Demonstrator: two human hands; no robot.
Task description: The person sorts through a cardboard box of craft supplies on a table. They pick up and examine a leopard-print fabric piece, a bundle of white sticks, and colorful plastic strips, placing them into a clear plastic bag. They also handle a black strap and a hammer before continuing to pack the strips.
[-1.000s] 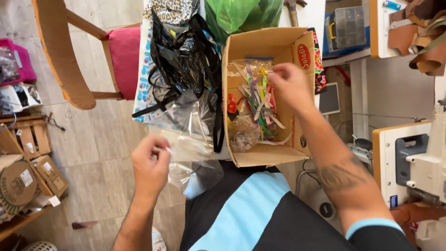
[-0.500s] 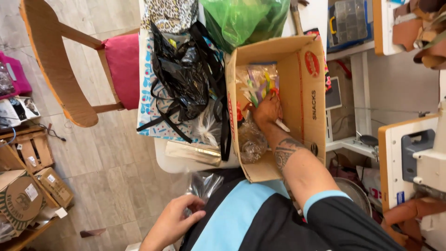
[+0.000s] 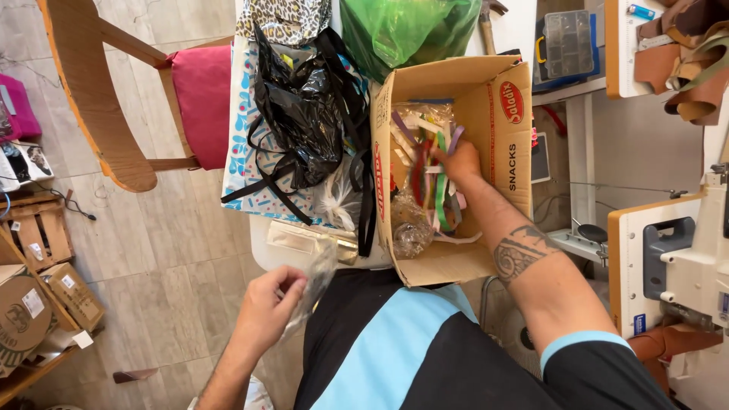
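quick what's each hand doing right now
Left hand: closed, pinching a clear plastic bag.
Right hand: inside the cardboard box, among coloured strips; its grip cannot be told.

A grey tiled floor (image 3: 152, 250) is seen below. A wooden chair (image 3: 91, 99) with a pink cushion (image 3: 201, 99) is placed left; a white sewing machine (image 3: 691, 266) is set right.

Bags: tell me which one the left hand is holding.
The clear plastic bag, pinched in the left hand near the lap. The black bag and green bag lie untouched on the table.
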